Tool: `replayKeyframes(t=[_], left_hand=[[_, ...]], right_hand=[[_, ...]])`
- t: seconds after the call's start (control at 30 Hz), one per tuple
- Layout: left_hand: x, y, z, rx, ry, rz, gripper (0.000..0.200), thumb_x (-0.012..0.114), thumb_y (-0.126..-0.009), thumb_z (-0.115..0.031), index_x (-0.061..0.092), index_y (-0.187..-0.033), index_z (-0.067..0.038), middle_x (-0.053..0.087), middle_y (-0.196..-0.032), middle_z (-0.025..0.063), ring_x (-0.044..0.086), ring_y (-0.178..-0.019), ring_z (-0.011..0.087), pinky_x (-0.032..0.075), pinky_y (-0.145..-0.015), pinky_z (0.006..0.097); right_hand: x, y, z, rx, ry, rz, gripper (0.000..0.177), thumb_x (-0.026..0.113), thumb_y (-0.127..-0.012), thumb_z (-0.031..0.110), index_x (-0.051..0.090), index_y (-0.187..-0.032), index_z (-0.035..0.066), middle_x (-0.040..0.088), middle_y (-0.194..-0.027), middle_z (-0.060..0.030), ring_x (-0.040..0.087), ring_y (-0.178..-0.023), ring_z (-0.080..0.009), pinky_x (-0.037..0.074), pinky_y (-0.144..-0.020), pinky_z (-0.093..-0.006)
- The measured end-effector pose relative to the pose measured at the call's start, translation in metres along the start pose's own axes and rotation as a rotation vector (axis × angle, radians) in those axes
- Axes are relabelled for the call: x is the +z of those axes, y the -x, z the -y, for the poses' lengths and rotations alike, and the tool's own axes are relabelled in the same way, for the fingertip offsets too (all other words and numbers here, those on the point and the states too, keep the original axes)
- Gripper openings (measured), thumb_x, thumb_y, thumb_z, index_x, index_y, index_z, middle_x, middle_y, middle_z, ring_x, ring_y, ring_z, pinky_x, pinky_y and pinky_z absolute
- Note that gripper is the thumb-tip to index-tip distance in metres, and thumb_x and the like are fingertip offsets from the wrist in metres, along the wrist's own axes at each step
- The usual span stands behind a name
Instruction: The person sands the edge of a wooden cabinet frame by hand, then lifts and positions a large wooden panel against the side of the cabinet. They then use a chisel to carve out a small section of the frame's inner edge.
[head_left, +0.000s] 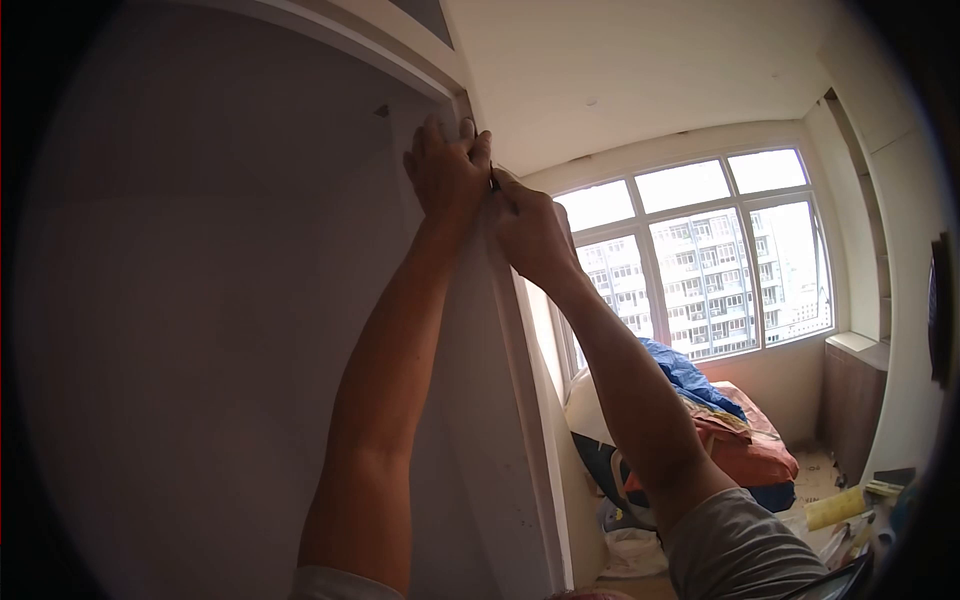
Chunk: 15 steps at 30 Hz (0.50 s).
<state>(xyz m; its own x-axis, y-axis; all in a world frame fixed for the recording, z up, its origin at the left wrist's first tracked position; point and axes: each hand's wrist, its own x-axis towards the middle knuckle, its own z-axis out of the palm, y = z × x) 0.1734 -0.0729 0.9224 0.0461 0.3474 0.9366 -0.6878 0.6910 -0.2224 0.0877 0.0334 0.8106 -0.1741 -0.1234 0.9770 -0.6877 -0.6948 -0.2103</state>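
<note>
High up at the corner of a pale door frame (537, 430), both my arms are raised. My left hand (447, 178) lies against the upper part of the frame, its fingers stretched out and apart. Just beside and slightly below it, my right hand (537, 232) is closed, with the thumb and index finger pointing at the frame's edge. A small dark thin thing (494, 181) shows at those fingertips; most of it is hidden and its kind is not clear.
A shaded grey surface (220, 330) fills the left side. To the right is a room with a large window (690, 250), a pile of bags and blue and orange sheets (745, 420), a cabinet (857, 400) and a yellow roll (835, 508) among loose items.
</note>
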Motion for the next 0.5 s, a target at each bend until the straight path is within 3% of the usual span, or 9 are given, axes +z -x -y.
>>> replayKeyframes(t=[0.07,0.13,0.23,0.5], left_hand=[[0.0,0.0,0.0,-0.001,0.004,-0.02,0.052,0.061,-0.108,-0.05,0.076,-0.14,-0.013,0.049,-0.159,0.0235,0.044,-0.151,0.0386,0.033,-0.122,0.0636],[0.002,0.003,-0.001,0.03,0.008,-0.09,0.051,0.066,-0.105,-0.049,0.081,-0.131,-0.007,0.055,-0.155,0.0296,0.051,-0.145,0.0439,0.037,-0.122,0.0549],[0.002,0.005,0.0,0.02,0.014,-0.042,0.052,0.063,-0.107,-0.049,0.077,-0.139,-0.011,0.052,-0.156,0.0252,0.046,-0.15,0.0399,0.034,-0.122,0.0607],[0.002,0.007,0.001,0.021,0.078,-0.035,0.051,0.063,-0.107,-0.047,0.078,-0.137,-0.009,0.049,-0.161,0.0257,0.043,-0.153,0.0408,0.03,-0.125,0.0609]], right_hand=[[0.0,-0.001,-0.001,-0.004,0.008,0.009,0.047,0.05,-0.109,0.014,0.061,-0.153,0.0,0.07,-0.141,-0.03,0.066,-0.136,-0.04,0.051,-0.114,-0.0409],[0.002,-0.001,-0.004,-0.023,-0.028,0.002,0.047,0.049,-0.11,0.013,0.061,-0.153,-0.001,0.069,-0.141,-0.0304,0.066,-0.138,-0.04,0.051,-0.115,-0.0409],[0.005,-0.001,-0.007,-0.038,-0.101,-0.003,0.046,0.048,-0.11,0.013,0.06,-0.153,-0.002,0.068,-0.142,-0.0318,0.065,-0.139,-0.0403,0.05,-0.116,-0.041],[0.005,-0.004,-0.008,-0.051,-0.025,-0.021,0.045,0.049,-0.111,0.012,0.061,-0.151,-0.003,0.068,-0.14,-0.0341,0.065,-0.138,-0.0413,0.05,-0.115,-0.0419]])
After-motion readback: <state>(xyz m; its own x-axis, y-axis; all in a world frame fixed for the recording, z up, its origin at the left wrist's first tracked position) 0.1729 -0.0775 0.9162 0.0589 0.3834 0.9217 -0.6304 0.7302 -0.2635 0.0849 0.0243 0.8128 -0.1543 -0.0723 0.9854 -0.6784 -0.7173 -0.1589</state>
